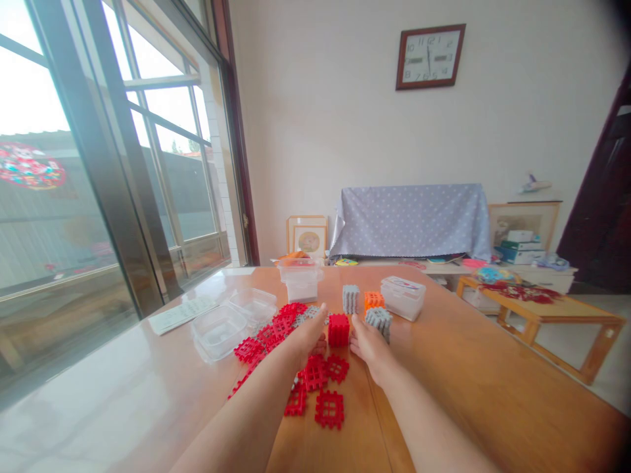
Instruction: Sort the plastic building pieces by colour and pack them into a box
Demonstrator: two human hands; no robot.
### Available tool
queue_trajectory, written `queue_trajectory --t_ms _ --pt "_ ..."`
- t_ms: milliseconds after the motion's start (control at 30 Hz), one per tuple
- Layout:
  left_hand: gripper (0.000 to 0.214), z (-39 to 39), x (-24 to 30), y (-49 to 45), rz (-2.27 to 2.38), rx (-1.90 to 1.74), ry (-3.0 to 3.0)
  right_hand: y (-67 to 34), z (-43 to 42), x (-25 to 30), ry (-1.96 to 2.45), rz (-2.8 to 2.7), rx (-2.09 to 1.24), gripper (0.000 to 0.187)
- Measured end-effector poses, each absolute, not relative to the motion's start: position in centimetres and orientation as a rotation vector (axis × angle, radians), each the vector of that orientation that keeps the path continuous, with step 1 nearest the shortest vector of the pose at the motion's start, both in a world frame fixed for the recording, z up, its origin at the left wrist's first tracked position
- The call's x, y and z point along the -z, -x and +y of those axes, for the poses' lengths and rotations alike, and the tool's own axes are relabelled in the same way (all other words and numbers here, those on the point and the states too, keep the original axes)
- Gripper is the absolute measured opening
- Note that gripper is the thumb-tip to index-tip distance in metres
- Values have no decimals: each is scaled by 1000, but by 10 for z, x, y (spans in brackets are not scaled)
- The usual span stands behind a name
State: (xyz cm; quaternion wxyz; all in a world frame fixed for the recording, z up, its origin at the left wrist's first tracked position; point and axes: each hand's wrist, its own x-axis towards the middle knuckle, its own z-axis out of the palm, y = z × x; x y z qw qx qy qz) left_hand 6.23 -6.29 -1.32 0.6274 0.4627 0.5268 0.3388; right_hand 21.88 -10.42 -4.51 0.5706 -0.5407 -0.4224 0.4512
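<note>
A stack of red plastic square interlocking tiles [338, 330] stands upright on the table between my two hands. My left hand [311, 335] is at its left, thumb raised and fingers slightly bent, with nothing visibly held. On the other side my right hand [369, 343] reaches toward the stack with its fingers stretched out; whether the fingertips touch it I cannot tell. Just behind the right hand is a grey tile stack [378, 320], partly hidden. Loose red tiles [329, 408] lie before and beside the left hand, some of them covered by the left forearm.
Farther back stand another grey stack [350, 299] and an orange stack [374, 300]. A lidded plastic box [403, 297] is at the right, a clear tub [302, 282] at the back. An open clear container [219, 332] and a white sheet [182, 315] lie leftward on the wooden table [473, 381].
</note>
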Motion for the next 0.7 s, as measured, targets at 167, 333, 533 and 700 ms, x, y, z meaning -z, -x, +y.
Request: queue_trajectory --t_ms 167,333,533,700 --pt "65 -58 15 -62 1276 -743 -1131 -219 -104 43 1214 -949 -1197 60" --pt "54 -54 21 -63 1281 -742 -1195 -219 -102 44 1227 -929 -1196 63" --pt "32 -53 30 -59 1294 -774 -1352 -220 -101 50 1221 -971 -1143 54" --pt "43 -46 48 -56 1382 -872 -1578 -221 -103 52 1261 -1011 -1063 48"
